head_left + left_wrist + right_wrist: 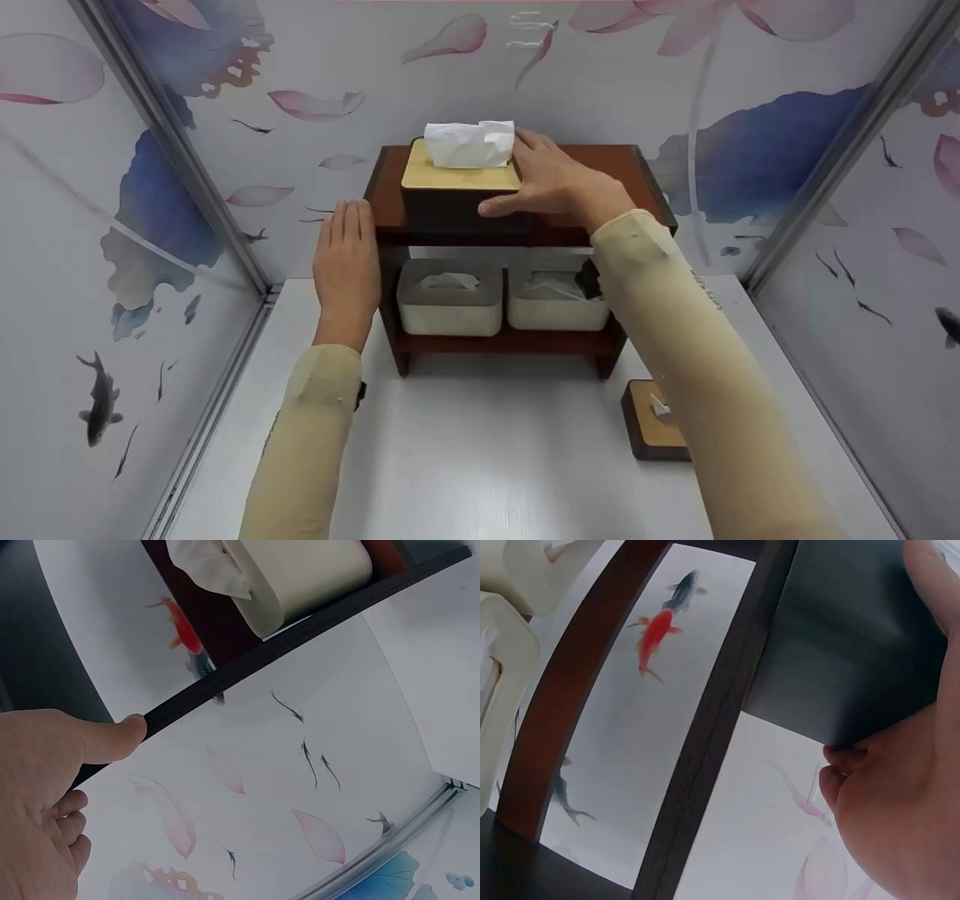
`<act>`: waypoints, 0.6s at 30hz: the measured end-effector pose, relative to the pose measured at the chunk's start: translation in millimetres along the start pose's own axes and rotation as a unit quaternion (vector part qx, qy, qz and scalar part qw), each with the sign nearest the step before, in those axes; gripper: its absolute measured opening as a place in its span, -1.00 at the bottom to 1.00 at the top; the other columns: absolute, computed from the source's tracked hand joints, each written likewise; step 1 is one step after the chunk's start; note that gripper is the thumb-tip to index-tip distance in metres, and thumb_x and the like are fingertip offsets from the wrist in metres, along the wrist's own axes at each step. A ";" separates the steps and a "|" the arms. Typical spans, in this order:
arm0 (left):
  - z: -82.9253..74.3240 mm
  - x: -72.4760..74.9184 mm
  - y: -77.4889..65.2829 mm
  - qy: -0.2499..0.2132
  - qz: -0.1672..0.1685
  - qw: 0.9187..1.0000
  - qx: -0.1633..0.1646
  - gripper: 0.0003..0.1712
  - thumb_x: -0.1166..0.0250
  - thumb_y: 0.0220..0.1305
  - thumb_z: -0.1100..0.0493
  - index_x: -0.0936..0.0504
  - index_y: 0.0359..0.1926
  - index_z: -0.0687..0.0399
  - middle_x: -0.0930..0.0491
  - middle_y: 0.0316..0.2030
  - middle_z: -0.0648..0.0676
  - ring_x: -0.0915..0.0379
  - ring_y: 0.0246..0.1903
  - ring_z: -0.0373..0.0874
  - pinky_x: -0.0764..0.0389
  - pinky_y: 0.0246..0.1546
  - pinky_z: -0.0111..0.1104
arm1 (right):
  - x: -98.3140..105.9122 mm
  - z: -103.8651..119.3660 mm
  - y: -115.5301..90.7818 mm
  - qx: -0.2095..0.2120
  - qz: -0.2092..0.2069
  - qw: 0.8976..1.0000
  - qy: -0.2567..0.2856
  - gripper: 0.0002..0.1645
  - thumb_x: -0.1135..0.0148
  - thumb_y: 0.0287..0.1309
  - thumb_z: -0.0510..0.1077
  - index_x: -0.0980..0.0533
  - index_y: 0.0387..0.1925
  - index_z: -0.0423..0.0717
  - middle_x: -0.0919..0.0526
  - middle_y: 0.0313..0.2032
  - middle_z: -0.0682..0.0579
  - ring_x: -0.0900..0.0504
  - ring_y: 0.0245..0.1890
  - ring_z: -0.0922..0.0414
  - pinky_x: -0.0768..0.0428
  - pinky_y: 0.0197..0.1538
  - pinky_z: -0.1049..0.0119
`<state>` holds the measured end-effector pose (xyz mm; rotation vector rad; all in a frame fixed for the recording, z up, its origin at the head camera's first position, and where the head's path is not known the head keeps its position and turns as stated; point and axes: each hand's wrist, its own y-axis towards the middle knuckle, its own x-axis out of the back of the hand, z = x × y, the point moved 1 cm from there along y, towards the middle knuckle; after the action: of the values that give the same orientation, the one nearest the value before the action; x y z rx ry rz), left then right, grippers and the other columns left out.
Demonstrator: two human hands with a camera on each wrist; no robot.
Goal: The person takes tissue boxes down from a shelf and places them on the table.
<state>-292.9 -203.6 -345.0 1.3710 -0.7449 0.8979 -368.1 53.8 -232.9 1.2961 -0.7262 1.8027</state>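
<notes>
A tissue box (461, 177) with a light wooden lid, dark sides and a white tissue sticking up stands on top of a reddish-brown wooden shelf (600, 161). My right hand (555, 176) holds its right end, thumb across the front and fingers toward the back. In the right wrist view, the box's dark side (847, 630) lies against that hand. My left hand (346, 262) grips the shelf's left side panel, its fingers straight along the outside. The left wrist view shows the thumb (112, 739) over the panel's dark edge.
On the lower shelf sit two pale tissue boxes (450, 315) (555, 315). Another wooden-topped tissue box (649, 431) lies on the white surface at right, partly behind my right sleeve. White panels (337, 67) printed with petals and fish stand behind and at both sides.
</notes>
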 end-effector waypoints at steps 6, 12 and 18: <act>0.7 0.5 0.7 -0.001 0.003 1.000 0.001 -0.20 -0.18 0.16 0.39 0.03 0.34 0.25 -0.09 0.33 0.21 0.06 0.37 0.05 0.02 0.41 -0.20 | -0.1 3.0 -1.5 0.003 -0.015 1.000 -0.008 0.37 -0.24 -0.45 0.59 0.03 0.39 0.14 0.00 0.32 -0.05 0.03 0.30 0.03 -0.15 0.33 -0.02; 1.7 0.8 1.1 0.003 0.004 1.000 -0.001 -0.24 -0.14 0.19 0.39 0.03 0.34 0.26 -0.09 0.32 0.22 0.06 0.37 0.06 0.02 0.41 -0.19 | -3.5 3.0 -0.9 0.025 -0.018 0.999 0.022 0.31 -0.28 -0.39 0.52 0.05 0.39 0.19 0.08 0.39 0.08 0.13 0.39 0.09 -0.02 0.41 0.04; 0.1 -0.1 1.0 0.007 0.014 1.000 -0.001 -0.23 -0.14 0.20 0.38 0.06 0.35 0.26 -0.06 0.33 0.22 0.10 0.38 0.06 0.05 0.42 -0.19 | -6.2 4.1 -2.6 0.013 -0.024 0.999 0.034 0.29 -0.31 -0.45 0.52 -0.02 0.36 0.24 0.05 0.39 0.08 0.12 0.37 0.07 -0.05 0.38 -0.03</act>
<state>-293.8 -203.7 -344.7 1.3553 -0.7558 0.9276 -362.8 50.3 -237.5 1.2517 -0.6324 1.8139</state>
